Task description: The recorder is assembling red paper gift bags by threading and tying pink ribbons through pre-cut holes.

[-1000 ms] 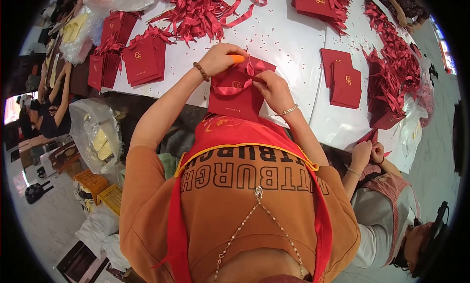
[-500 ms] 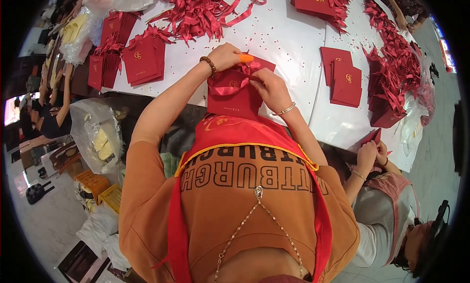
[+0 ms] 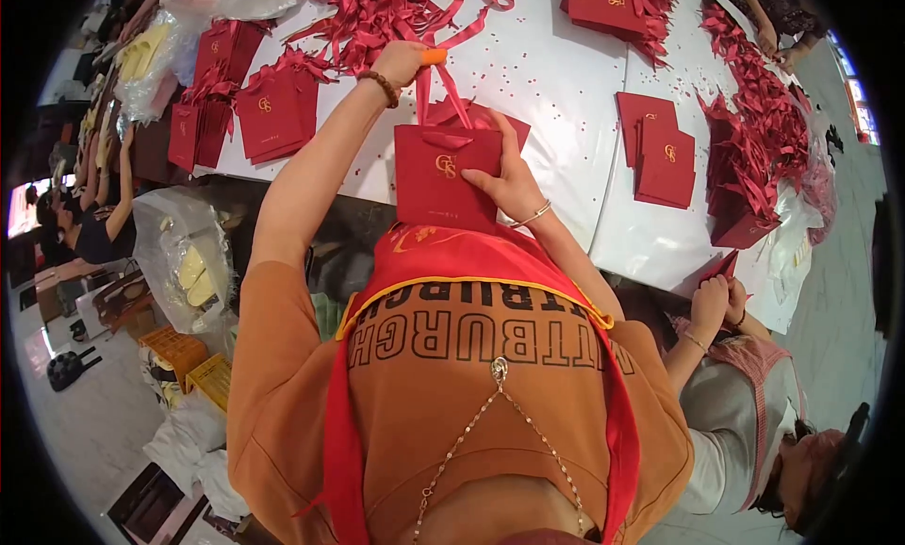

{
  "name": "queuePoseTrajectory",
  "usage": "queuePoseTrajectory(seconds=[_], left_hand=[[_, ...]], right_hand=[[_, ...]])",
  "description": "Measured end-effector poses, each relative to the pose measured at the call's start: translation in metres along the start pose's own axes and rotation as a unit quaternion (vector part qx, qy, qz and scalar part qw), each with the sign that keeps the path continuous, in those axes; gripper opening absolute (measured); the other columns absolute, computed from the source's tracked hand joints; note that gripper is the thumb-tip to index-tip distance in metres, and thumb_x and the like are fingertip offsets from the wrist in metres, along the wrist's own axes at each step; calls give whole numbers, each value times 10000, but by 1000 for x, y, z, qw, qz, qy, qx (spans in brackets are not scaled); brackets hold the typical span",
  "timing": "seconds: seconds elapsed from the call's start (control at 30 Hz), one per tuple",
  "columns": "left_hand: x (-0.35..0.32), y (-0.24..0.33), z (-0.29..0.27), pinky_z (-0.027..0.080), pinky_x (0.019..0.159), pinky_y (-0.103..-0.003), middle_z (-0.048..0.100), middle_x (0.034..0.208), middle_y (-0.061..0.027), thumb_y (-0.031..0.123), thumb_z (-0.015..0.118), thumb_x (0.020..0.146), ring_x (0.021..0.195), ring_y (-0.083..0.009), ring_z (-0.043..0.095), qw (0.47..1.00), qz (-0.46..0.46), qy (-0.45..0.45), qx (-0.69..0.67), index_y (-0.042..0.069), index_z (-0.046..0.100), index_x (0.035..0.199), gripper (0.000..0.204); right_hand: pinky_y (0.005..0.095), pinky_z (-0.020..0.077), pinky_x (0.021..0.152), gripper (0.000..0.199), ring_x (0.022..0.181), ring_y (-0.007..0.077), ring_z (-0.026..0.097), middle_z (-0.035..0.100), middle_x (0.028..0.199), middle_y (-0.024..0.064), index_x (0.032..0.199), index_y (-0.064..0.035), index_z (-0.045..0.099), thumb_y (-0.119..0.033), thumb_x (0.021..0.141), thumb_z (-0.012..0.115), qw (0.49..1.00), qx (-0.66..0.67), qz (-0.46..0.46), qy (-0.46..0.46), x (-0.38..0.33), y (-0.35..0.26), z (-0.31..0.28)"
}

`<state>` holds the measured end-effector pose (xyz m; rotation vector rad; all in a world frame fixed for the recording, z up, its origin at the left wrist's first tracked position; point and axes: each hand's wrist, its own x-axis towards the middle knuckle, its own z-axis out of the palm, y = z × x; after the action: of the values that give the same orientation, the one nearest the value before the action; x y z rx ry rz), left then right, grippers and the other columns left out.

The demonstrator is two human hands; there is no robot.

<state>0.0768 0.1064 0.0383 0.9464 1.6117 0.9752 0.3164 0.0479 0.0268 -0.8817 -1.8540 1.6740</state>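
Observation:
A red paper gift bag (image 3: 429, 182) with gold print stands at the table's near edge, in front of my body. My left hand (image 3: 403, 64) is closed on its pink-red ribbon handle (image 3: 422, 100), drawing the loop taut above the bag's top. An orange cover (image 3: 434, 57) sits on one fingertip of that hand. My right hand (image 3: 514, 182) grips the bag's right side, thumb across the front panel and fingers behind it. More red bags (image 3: 517, 125) lie on the table behind this one, partly hidden by it.
A heap of red ribbons (image 3: 377, 22) lies at the far middle of the white table (image 3: 556, 83). Finished-looking bags (image 3: 273, 116) stand to the left. Flat red bags (image 3: 667, 163) and a ribboned row (image 3: 754, 140) are on the right. A co-worker's hands (image 3: 718, 300) hold something red.
My left hand has moved up and away, pulling the ribbon handle up into a taut loop. My right hand has shifted from the ribbon at the bag's top down to its right side.

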Motion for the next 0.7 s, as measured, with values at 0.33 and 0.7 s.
queuePoseTrajectory(seconds=[0.33,0.7], left_hand=[[-64,-17,15,422,513,-197,587,813,-6,281,529,853,616,-77,535,997,-60,19,-38,86,528,1066,289],[-93,-50,-30,500,654,-284,608,877,-110,38,660,736,772,-171,604,974,65,90,-197,25,454,1145,458]], right_hand=[[298,434,848,719,1003,201,491,411,1163,132,1275,-61,252,-50,701,684,967,195,-28,159,14,16,0],[218,438,580,332,668,82,513,541,741,24,1034,-37,415,-113,784,621,980,178,49,69,55,-14,28]])
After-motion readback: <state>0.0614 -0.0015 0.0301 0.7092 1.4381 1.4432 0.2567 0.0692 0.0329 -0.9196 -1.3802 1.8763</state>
